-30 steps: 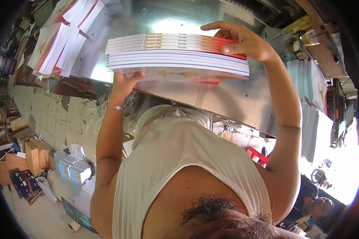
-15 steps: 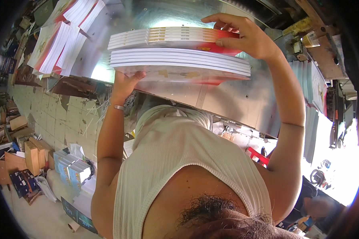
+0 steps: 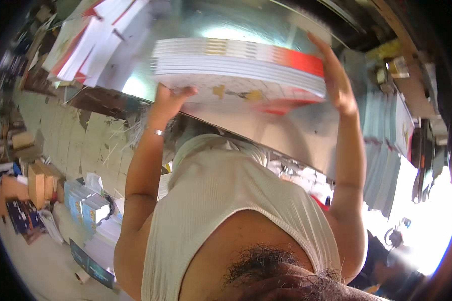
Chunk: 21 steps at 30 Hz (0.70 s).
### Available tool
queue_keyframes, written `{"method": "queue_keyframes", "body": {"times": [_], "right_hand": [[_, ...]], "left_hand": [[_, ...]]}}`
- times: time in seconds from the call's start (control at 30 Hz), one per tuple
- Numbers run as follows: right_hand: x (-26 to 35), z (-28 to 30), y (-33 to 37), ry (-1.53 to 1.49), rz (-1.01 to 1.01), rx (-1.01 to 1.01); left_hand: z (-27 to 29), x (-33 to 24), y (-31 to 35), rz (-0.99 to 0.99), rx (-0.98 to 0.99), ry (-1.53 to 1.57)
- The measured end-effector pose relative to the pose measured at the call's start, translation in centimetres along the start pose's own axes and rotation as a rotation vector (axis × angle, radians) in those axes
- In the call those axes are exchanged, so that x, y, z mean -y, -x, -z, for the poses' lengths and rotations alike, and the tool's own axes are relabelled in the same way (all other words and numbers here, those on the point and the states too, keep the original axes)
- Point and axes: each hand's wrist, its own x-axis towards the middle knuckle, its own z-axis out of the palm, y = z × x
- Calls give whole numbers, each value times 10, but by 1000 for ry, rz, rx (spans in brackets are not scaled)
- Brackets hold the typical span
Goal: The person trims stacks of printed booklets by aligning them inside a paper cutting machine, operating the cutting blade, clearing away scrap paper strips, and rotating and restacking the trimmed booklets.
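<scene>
A block of several thin softcover books [image 3: 241, 71] stands on edge on the shiny metal table [image 3: 296, 133]. Its far part shows white, yellow and red spines, while white page edges face up on the near part. My left hand [image 3: 172, 103] is closed on the block's lower left corner, thumb on the near cover, fingers hidden behind it. At the other end, my right hand [image 3: 338, 78] lies flat against the books with its fingers stretched out. Motion blurs the block and the right fingertips.
More stacked booklets [image 3: 93, 42] lie on the table at the far left. Tall stacks of pale sheets [image 3: 381, 130] stand to the right. Book bundles [image 3: 88, 203] and cardboard boxes [image 3: 37, 180] sit on the floor at the lower left.
The two groups of books, apart at the right before, are now together in one block, shifted slightly right. My right hand has gone from gripping the far group to the right end.
</scene>
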Motion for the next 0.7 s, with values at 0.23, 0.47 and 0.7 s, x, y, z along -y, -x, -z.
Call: {"method": "queue_keyframes", "body": {"times": [0.23,0.47,0.7], "right_hand": [[-119,-54,93,252,-442,-140],[-143,-39,99,169,-245,-144],[-135,-43,92,217,-262,-115]], "left_hand": [[6,-5,1,-112,212,-432],[6,-12,1,-139,160,-499],[14,0,-2,-145,216,-502]]}}
